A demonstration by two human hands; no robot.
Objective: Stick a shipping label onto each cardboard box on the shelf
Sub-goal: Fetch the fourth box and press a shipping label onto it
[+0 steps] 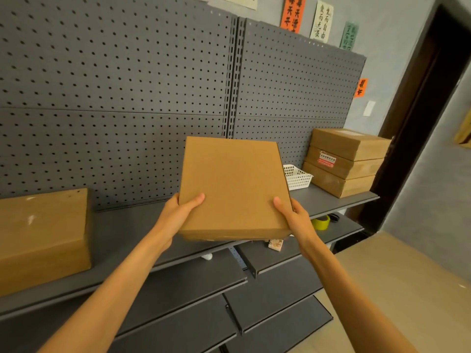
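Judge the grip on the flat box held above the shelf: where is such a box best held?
As shown: the flat box is wide and thin, so take its two near corners from either side, left hand and right hand, thumbs on top, probably fingers beneath.

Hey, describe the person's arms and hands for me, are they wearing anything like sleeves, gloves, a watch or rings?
Both arms are bare from the bottom edge of the picture to the fingertips: no sleeves show. The left hand and right hand wear no gloves, and no watch, bracelet or ring is visible on the wrists or the fingers that show. Fingernails look short and unpainted.
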